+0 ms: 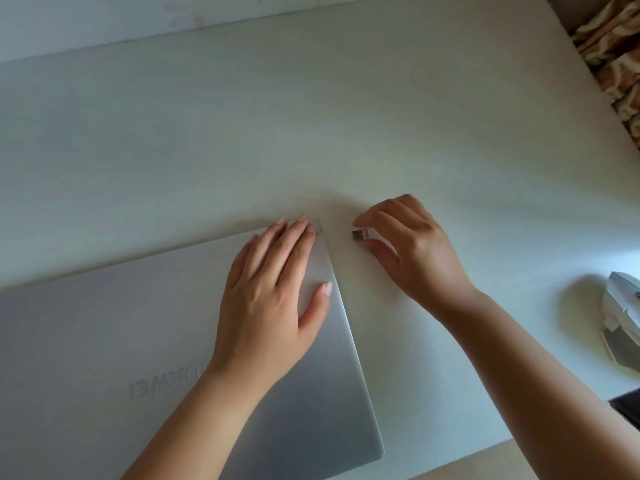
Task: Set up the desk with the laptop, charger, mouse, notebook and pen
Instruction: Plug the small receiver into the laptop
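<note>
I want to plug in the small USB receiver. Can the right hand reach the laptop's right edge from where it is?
Probably yes: the right hand holds the USB receiver beside the laptop edge, with only bare desk between.

— What sort of place was it?

— A desk at home, or a small office; I couldn't tell which. A wide white desk [346, 116] filled the frame, pushed against a pale wall [104, 19] along the top.

— What else showed it?

— A closed silver laptop [121, 323] lay at lower left and a white mouse [623, 317] at the right edge. Patterned brown and cream fabric [613, 57] showed at upper right.
</note>
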